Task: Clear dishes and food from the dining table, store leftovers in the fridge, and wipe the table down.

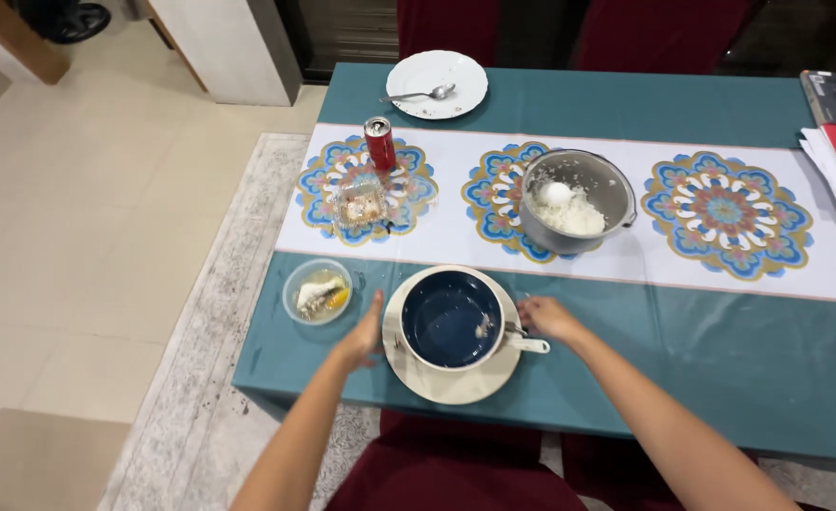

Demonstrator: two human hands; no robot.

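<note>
— Flanking the dark blue bowl (451,318) on its white plate (456,383), near table (721,360) edge: left hand (363,333) open, empty.
— Right hand (545,317)?
— Loose at the spoon (527,341), grip perhaps unclosed. Lifting needs both hands closing.

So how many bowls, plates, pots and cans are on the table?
Bowls: 2, a blue bowl and a small clear bowl
Plates: 2, one under the blue bowl, one white plate far off
Pots: 1, rice pot
Cans: 1, red can
Total: 6
</note>
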